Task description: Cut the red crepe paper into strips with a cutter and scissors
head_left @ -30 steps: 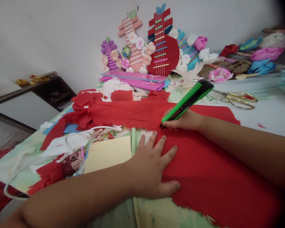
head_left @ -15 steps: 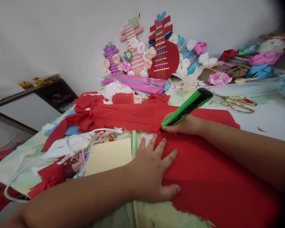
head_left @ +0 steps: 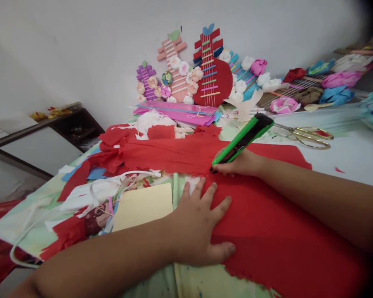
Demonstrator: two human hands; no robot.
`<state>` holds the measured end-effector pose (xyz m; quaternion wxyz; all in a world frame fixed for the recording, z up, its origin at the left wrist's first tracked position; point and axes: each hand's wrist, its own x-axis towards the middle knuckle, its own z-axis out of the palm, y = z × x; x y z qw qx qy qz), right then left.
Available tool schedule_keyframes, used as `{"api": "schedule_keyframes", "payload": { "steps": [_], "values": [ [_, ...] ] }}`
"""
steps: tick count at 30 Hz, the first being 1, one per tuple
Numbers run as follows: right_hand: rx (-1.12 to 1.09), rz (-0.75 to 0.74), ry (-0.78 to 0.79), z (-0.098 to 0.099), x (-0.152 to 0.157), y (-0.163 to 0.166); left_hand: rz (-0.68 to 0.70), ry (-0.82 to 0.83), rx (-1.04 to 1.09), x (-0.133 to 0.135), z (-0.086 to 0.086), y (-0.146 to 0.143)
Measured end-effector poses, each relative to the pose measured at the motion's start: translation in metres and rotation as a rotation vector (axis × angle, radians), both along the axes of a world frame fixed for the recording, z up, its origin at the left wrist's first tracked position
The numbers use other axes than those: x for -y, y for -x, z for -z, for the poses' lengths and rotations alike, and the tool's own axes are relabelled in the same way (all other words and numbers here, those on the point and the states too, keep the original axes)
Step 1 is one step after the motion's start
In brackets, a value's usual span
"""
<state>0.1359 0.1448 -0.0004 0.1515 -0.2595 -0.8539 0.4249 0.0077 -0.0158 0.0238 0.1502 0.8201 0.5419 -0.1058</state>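
A large sheet of red crepe paper [head_left: 276,223] lies on the table under both hands. My left hand [head_left: 199,227] rests flat on its left edge, fingers spread. My right hand [head_left: 239,163] grips a green and black utility knife [head_left: 242,138], tilted with its tip down at the paper's upper left corner. The blade is too small to make out. Just beyond the tip lies another strip of red crepe paper [head_left: 161,153] with a ragged near edge. A pale yellow pad [head_left: 146,205] lies left of my left hand.
Gold-handled scissors [head_left: 311,136] lie beyond my right forearm. Paper-craft guitars [head_left: 214,78] lean on the wall at the back, with paper flowers among them. A white cable [head_left: 15,248], red scraps [head_left: 68,227] and magenta sheets [head_left: 177,114] lie about. A low cabinet [head_left: 46,140] stands left.
The view has shifted slightly, so the background sits a little lower. Both hands and the utility knife hold nearly the same place on the red paper.
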Motion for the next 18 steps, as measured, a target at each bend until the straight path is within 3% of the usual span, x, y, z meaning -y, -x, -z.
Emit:
{"api": "schedule_keyframes", "payload": {
  "steps": [10,18],
  "values": [
    [0.045,-0.138,-0.018,0.002,-0.005,-0.001,0.003,-0.021,0.008,-0.001,0.001,0.000],
    [0.017,-0.071,0.047,0.006,-0.010,-0.004,0.017,-0.093,0.039,0.000,0.012,0.004]
  ]
}}
